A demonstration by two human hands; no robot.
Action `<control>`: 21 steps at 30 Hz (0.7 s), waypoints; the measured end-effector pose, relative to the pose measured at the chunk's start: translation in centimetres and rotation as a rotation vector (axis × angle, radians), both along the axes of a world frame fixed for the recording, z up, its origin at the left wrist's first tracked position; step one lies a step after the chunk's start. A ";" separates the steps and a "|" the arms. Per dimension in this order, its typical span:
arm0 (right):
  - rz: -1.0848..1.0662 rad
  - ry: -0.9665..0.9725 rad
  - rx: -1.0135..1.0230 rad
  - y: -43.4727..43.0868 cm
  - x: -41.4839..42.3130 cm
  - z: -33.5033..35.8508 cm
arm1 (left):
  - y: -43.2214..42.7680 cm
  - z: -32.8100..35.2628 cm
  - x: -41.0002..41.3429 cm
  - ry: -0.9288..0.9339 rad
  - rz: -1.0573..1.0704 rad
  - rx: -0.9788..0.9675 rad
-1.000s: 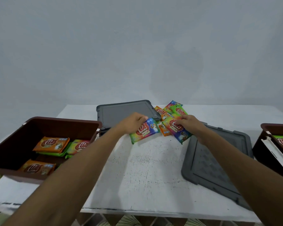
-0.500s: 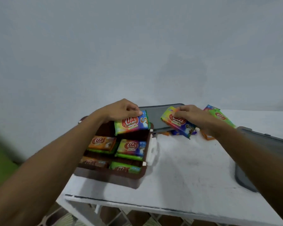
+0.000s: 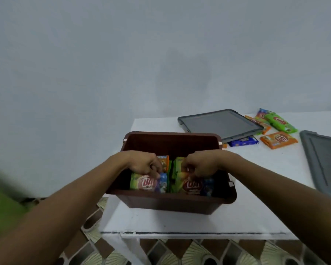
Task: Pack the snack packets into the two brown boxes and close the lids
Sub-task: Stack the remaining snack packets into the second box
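A brown box (image 3: 172, 202) stands open at the table's left end, directly below me. Both hands reach down into it. My left hand (image 3: 145, 165) pinches the top edge of a multicoloured snack packet (image 3: 148, 183) at the near left of the box. My right hand (image 3: 200, 166) grips a second multicoloured packet (image 3: 192, 185) beside it. Other packets (image 3: 165, 162) lie underneath, partly hidden by my hands. Loose packets remain on the table: an orange packet (image 3: 278, 139), a green one (image 3: 281, 124) and a blue one (image 3: 243, 141).
A grey lid (image 3: 221, 124) lies flat behind the box, over part of the blue packet. A second grey lid (image 3: 325, 159) lies at the right edge. The white table (image 3: 256, 188) ends just left of the box; patterned floor tiles (image 3: 199, 253) show below.
My view has swung left onto the box. Both hands carried their packets from above the table down into the box, where the packets now rest.
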State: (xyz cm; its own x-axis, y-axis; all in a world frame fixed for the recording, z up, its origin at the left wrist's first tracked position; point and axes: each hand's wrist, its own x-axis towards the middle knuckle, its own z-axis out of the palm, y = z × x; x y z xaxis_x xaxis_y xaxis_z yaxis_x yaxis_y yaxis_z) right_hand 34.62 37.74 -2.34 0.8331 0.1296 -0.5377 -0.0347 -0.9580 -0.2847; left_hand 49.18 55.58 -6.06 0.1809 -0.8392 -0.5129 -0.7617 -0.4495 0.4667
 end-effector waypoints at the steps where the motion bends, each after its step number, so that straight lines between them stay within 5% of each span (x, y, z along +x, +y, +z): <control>1: -0.001 -0.019 -0.041 0.2 -0.1 -0.5 | 0.0 -0.4 0.0 -0.032 -0.014 -0.006; 15: 0.104 0.137 -0.092 0.6 -0.1 -1.3 | 0.3 0.3 -0.6 -0.107 -0.052 0.165; 21: 0.054 -0.211 -0.185 -0.5 -0.9 -0.7 | -0.9 1.2 -0.9 -0.046 0.027 -0.020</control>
